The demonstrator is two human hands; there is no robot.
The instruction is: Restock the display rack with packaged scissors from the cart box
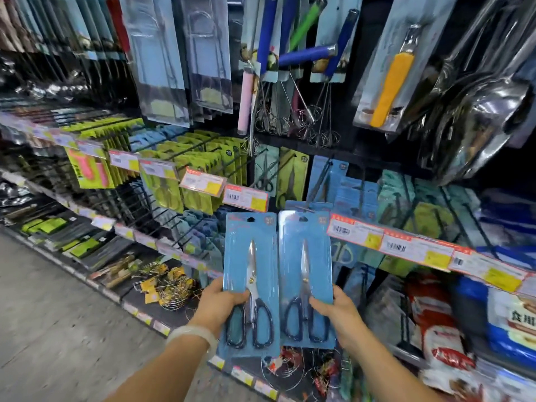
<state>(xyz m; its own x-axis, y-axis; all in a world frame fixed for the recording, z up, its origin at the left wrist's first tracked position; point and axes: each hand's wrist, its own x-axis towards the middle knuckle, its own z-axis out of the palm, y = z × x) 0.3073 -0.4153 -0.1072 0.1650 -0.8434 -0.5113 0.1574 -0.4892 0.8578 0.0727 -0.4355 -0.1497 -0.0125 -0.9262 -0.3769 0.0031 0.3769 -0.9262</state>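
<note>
Blurred print on the price tags (356,232), right-edge bags (513,320) cut off, left shelf goods (43,227) smeared.

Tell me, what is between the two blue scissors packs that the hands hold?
In the head view, nothing: the left pack and the right pack stand side by side, their inner edges nearly touching. Only a thin dark slit shows low between them.
</note>
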